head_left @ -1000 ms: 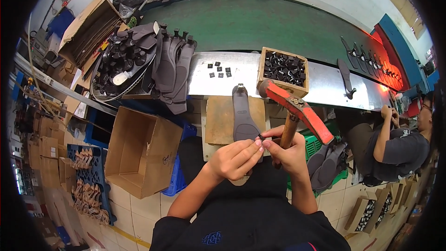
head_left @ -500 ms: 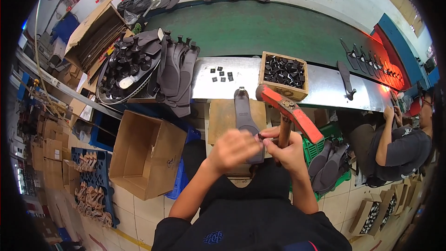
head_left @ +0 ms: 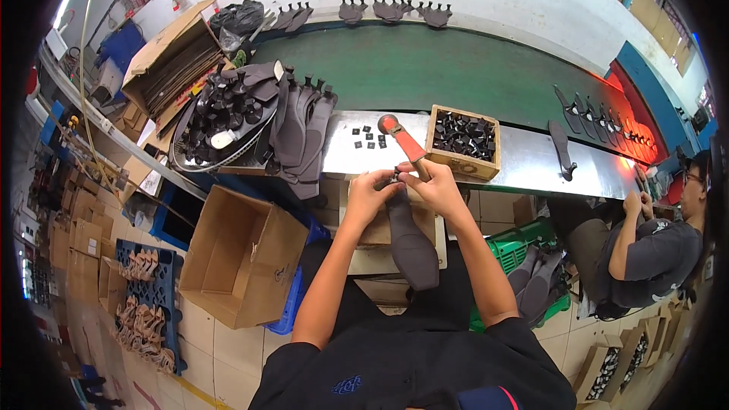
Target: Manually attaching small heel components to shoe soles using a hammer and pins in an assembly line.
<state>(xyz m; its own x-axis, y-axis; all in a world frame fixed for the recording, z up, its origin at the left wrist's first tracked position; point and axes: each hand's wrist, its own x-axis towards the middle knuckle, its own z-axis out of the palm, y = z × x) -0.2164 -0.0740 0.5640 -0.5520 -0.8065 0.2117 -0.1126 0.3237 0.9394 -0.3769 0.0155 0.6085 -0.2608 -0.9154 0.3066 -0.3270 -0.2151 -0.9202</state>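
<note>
Left hand (head_left: 370,196) pinches narrow at the heel end of the grey sole (head_left: 414,249), mid-frame, right hand (head_left: 435,188) close beside, gripping the red-headed hammer (head_left: 405,142), whose weight could twist the sole if the pinch slackens; long axis near-vertical, heel up-frame, toe down, slightly right.

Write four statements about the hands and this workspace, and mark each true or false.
1. The left hand and right hand meet at the narrow end of a dark sole. True.
2. The left hand grips the hammer. False: the hammer is in the right hand.
3. The wooden box of black pieces stands on the metal worktop. True.
4. A green crate stands at the person's left. False: the green crate is at the right.
</note>
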